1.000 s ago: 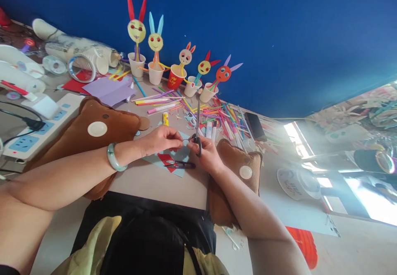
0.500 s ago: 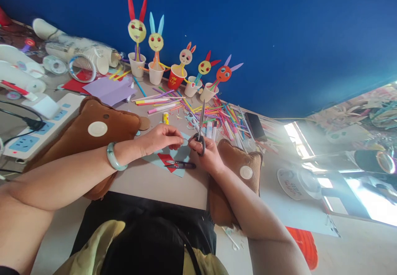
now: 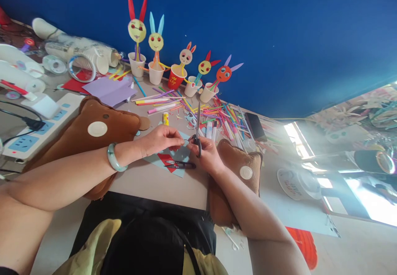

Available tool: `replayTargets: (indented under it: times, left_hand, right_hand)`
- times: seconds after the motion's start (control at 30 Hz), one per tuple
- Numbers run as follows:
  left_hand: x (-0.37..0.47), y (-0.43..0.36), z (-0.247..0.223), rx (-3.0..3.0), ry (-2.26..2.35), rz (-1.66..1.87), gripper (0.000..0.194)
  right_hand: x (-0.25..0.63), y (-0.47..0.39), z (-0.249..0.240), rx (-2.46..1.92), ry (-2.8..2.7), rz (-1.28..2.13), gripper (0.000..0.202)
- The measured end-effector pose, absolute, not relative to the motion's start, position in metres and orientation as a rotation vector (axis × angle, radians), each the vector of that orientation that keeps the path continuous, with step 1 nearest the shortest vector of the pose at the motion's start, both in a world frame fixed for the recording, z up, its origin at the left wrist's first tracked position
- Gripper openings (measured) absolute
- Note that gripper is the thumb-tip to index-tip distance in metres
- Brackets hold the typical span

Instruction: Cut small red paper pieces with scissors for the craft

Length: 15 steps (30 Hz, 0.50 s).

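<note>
My right hand (image 3: 208, 154) is closed round the scissors (image 3: 198, 128), their blades pointing up and away from me. Between the fingertips of both hands shows a small pale blue paper piece (image 3: 186, 142). My left hand (image 3: 163, 139), with a bangle on the wrist, pinches this piece; whether the right fingertips touch it too, I cannot tell. Below the hands, a light blue sheet (image 3: 178, 173) lies on the table with a red paper piece (image 3: 162, 157) on it. Black-handled thread snips (image 3: 186, 165) rest across both.
Brown cushions (image 3: 70, 132) lie under my left forearm and beside my right (image 3: 231, 169). Beyond stand paper rabbit figures in cups (image 3: 156, 75), with scattered markers and coloured sticks (image 3: 161, 100) before them. A glue stick (image 3: 166, 118) is nearer; a power strip (image 3: 34, 132) sits left.
The scissors have swung slightly to the left in my right hand. The small blue piece between the fingertips has turned, showing more of its face. My left hand has barely moved.
</note>
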<state>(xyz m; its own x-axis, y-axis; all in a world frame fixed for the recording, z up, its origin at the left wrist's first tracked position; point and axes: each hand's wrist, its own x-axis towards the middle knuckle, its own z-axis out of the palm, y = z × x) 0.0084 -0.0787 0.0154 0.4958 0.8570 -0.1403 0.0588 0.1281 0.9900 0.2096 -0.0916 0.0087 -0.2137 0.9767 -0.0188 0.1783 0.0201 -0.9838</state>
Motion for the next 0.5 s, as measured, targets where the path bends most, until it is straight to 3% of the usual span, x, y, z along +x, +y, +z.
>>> replayTargets:
  times: [0.3,0.5]
  left_hand:
    - [0.0085,-0.08,0.0237,1.388,0.94,0.771,0.026]
    - [0.0067,-0.0786,0.0195,1.406,0.968,0.72,0.043]
  right_hand:
    - [0.2087,-0.0919,0.0085,-1.225,-1.602,1.187,0.026]
    - [0.2093,-0.099,0.0053,-1.132,-1.949,0.407,0.018]
